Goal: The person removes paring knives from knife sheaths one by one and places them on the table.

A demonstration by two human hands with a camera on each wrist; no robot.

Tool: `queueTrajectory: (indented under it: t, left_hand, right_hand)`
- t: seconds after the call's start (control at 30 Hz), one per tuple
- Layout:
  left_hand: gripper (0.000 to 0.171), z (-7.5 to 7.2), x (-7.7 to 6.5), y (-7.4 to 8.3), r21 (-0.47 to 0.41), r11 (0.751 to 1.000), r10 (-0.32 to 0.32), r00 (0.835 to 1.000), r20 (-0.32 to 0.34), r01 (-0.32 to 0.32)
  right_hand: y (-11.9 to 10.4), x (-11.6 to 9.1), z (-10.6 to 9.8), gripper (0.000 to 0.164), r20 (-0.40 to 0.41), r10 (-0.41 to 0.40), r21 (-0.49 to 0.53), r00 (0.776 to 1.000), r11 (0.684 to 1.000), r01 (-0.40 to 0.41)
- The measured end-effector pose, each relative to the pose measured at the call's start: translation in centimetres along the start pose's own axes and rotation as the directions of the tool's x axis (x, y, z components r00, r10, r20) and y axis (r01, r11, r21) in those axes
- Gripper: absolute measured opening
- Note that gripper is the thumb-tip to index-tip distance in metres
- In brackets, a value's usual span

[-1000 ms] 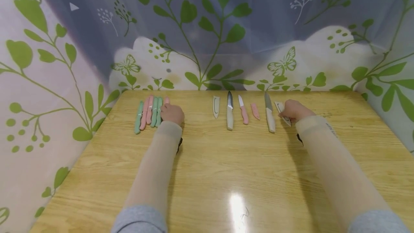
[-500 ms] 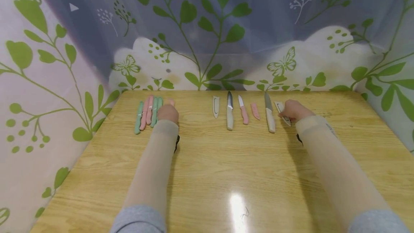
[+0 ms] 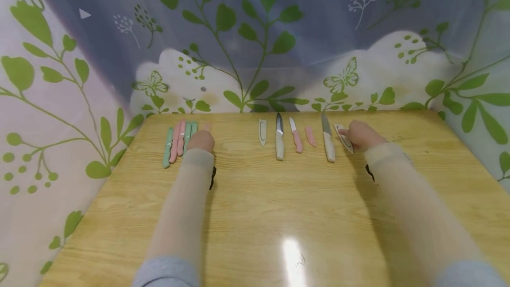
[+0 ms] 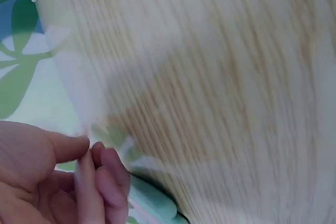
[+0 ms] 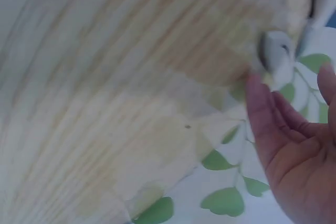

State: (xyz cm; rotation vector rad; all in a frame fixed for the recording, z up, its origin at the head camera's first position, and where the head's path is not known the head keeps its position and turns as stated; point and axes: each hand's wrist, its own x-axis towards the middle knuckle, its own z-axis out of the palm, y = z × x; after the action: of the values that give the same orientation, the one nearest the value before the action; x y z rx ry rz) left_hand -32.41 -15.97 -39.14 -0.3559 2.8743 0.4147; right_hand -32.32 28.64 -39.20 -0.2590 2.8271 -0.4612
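Observation:
My left hand [image 3: 202, 141] is at the right end of a row of green and pink sheathed knives [image 3: 175, 143]. In the left wrist view its thumb and fingers pinch a slim pink-handled knife [image 4: 89, 195], mostly hidden by the hand in the head view. A green handle [image 4: 152, 198] lies just beyond the fingers. My right hand [image 3: 363, 135] is at a cream blade sheath [image 3: 344, 139] on the far right. In the right wrist view its fingers are fairly straight, with the thumb apart, and the fingertips are beside the sheath's end [image 5: 276, 51].
Between the hands lie another cream sheath [image 3: 262, 133], a cream-handled knife [image 3: 280, 138], a small pink knife [image 3: 295, 136], a pink sheath [image 3: 310, 137] and a second cream-handled knife [image 3: 328, 141]. The wooden table [image 3: 255, 207] meets a leaf-patterned cloth [image 3: 223, 74] behind.
My left hand has moved left and turned over the green handles, drawing the pink knife with it. My right hand has shifted slightly right relative to the cream sheath. The head view has panned slightly.

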Motion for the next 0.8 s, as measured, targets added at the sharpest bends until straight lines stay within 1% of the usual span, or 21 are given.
queueTrajectory:
  t: [0.07,0.13,0.2,0.27,0.3,0.37,0.4,0.43,0.53,0.6,0.63,0.67,0.7,0.73,0.77,0.8]
  left_hand:
    - [0.039,-0.3,-0.1,-0.1,-0.028,1.0,0.011,1.0,-0.024,-0.012]
    - [0.037,-0.6,-0.3,-0.1,-0.043,0.998,0.047,0.997,-0.053,-0.05]
    - [0.04,-0.8,-0.6,0.1,-0.049,0.991,0.121,0.991,-0.061,-0.124]
    - [0.041,-0.9,-0.9,0.4,-0.079,0.976,0.196,0.977,-0.082,-0.202]
    - [0.041,-1.0,-1.2,0.7,-0.103,0.967,0.227,0.97,-0.086,-0.235]
    - [0.044,-1.0,-1.8,1.4,-0.134,0.946,0.284,0.954,-0.097,-0.295]
    - [0.045,-0.9,-2.3,1.8,-0.163,0.939,0.288,0.952,-0.107,-0.302]
    - [0.047,-0.8,-2.8,2.3,-0.166,0.93,0.312,0.942,-0.121,-0.329]
    - [0.051,-0.1,-4.6,4.1,-0.12,0.898,0.404,0.901,-0.159,-0.424]
    - [0.05,0.4,-6.0,5.2,-0.083,0.866,0.474,0.863,-0.175,-0.492]
    - [0.05,0.7,-6.6,5.7,-0.057,0.847,0.512,0.839,-0.182,-0.529]
    - [0.047,0.9,-7.3,6.2,-0.038,0.829,0.544,0.821,-0.176,-0.558]
    - [0.043,1.0,-7.9,6.7,-0.036,0.815,0.566,0.809,-0.163,-0.578]
    - [0.04,1.2,-8.5,7.1,-0.021,0.798,0.593,0.791,-0.15,-0.602]
    - [0.038,1.4,-9.0,7.5,-0.006,0.777,0.623,0.77,-0.14,-0.63]
    - [0.034,1.6,-9.5,7.8,-0.004,0.763,0.641,0.758,-0.121,-0.647]
  right_hand:
    - [-0.2,-0.2,-0.6,0.053,-0.019,0.015,-0.004,1.0,1.0,-0.015]
    - [-0.6,-0.6,-1.2,0.056,-0.012,0.055,0.027,0.998,0.998,-0.055]
    - [-0.9,-1.1,-1.7,0.068,0.001,0.079,0.044,0.997,0.996,-0.079]
    - [-1.2,-1.7,-2.0,0.08,0.004,0.071,0.038,0.997,0.997,-0.071]
    - [-1.4,-2.0,-2.1,0.083,-0.004,0.055,0.026,0.998,0.998,-0.055]
    - [-1.8,-2.7,-2.0,0.085,-0.041,-0.006,-0.017,0.999,1.0,0.005]
    - [-2.0,-3.0,-1.9,0.086,-0.064,-0.04,-0.042,0.997,0.998,0.037]
    - [-2.3,-3.4,-1.7,0.086,-0.086,-0.073,-0.071,0.994,0.995,0.067]
    - [-3.7,-4.4,-1.1,0.082,-0.14,-0.151,-0.133,0.979,0.982,0.132]
    - [-4.9,-4.9,-0.4,0.081,-0.173,-0.185,-0.157,0.968,0.975,0.158]
    - [-5.5,-5.1,-0.1,0.082,-0.185,-0.199,-0.156,0.962,0.973,0.171]
    - [-6.1,-5.4,0.2,0.083,-0.2,-0.219,-0.157,0.955,0.969,0.189]
    - [-6.7,-5.6,0.4,0.084,-0.209,-0.231,-0.158,0.95,0.967,0.201]
    - [-7.1,-5.9,0.7,0.086,-0.218,-0.244,-0.161,0.945,0.964,0.212]
    - [-7.3,-6.1,1.0,0.09,-0.223,-0.26,-0.173,0.939,0.959,0.224]
    - [-7.6,-6.4,1.2,0.092,-0.223,-0.268,-0.175,0.937,0.957,0.231]
